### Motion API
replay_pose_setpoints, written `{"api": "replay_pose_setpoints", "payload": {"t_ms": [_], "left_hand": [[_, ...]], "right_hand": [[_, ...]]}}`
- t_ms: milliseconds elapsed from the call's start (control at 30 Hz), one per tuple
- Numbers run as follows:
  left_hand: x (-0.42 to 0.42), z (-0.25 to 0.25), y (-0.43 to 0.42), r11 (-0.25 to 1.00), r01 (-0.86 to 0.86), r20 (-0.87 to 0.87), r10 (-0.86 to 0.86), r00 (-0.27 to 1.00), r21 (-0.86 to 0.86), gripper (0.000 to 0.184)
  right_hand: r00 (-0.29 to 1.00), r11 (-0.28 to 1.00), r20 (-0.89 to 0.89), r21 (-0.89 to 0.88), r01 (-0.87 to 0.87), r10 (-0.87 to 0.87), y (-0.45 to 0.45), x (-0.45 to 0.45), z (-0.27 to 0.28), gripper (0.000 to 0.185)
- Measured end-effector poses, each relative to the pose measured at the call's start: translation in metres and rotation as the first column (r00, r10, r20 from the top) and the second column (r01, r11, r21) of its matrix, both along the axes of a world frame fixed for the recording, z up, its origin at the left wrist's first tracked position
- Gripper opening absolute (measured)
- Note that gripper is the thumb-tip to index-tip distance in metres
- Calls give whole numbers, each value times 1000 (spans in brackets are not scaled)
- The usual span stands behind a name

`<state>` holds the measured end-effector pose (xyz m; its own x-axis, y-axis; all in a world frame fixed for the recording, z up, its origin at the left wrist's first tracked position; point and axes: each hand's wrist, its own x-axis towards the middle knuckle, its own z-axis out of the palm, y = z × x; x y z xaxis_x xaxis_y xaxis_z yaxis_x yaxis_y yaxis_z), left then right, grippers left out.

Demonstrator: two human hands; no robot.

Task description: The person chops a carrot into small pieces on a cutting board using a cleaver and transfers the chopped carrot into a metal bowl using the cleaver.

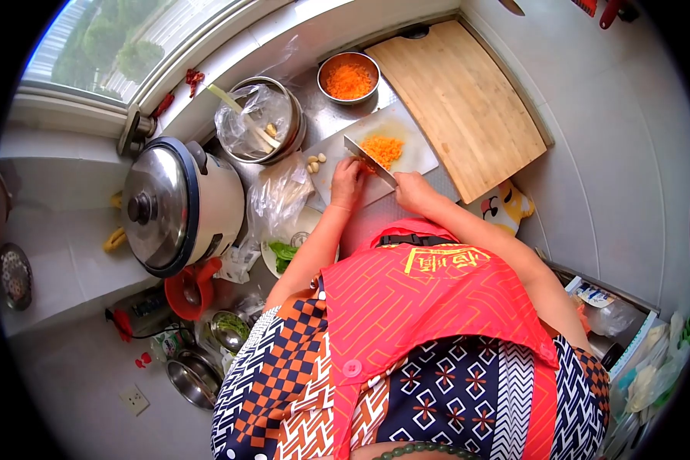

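Observation:
My right hand [412, 191] is wrapped round the handle of a kitchen knife [369, 161], its blade slanting up and left over a white cutting board [418, 153]. Close against the blade, my left hand [348, 182] has its fingers curled down on a bit of orange carrot, mostly hidden under them. On the far side of the blade lies a heap of finely chopped carrot [383, 150]. Several peeled garlic cloves [314, 163] sit left of the left hand, on the board's edge.
Beyond the board stands a metal bowl of chopped carrot [349, 80]. A wooden board [464, 107] lies to the right. Leftward are a pot with a plastic bag and scallion [261, 119], a rice cooker [180, 207] and a plate with green leaves [284, 254].

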<state>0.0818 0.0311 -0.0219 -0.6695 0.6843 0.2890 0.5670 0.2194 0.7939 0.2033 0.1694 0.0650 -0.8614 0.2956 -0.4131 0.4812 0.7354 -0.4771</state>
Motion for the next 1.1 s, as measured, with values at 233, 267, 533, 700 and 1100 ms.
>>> {"api": "replay_pose_setpoints", "payload": {"t_ms": [233,267,533,700,1100], "left_hand": [[3,-1,0,1000,-3,-5,3,1000,30,13],[3,-2,0,999,-3,-10,3,1000,37,13],[3,-2,1,999,-11,-12,11,1000,49,12],[3,-4,1,999,-20,18,19,1000,41,10],[0,-1,0,1000,6,13,-6,1000,-3,9]], "right_hand": [[1000,1000,-18,-26,8,-8,1,7,11,20],[1000,999,-6,-32,7,-7,1,7,12,21],[996,1000,84,-30,8,-5,-3,5,18,22],[990,1000,142,-8,-18,19,-5,-2,15,22],[995,1000,104,12,4,-5,-5,-6,1,20]]}}
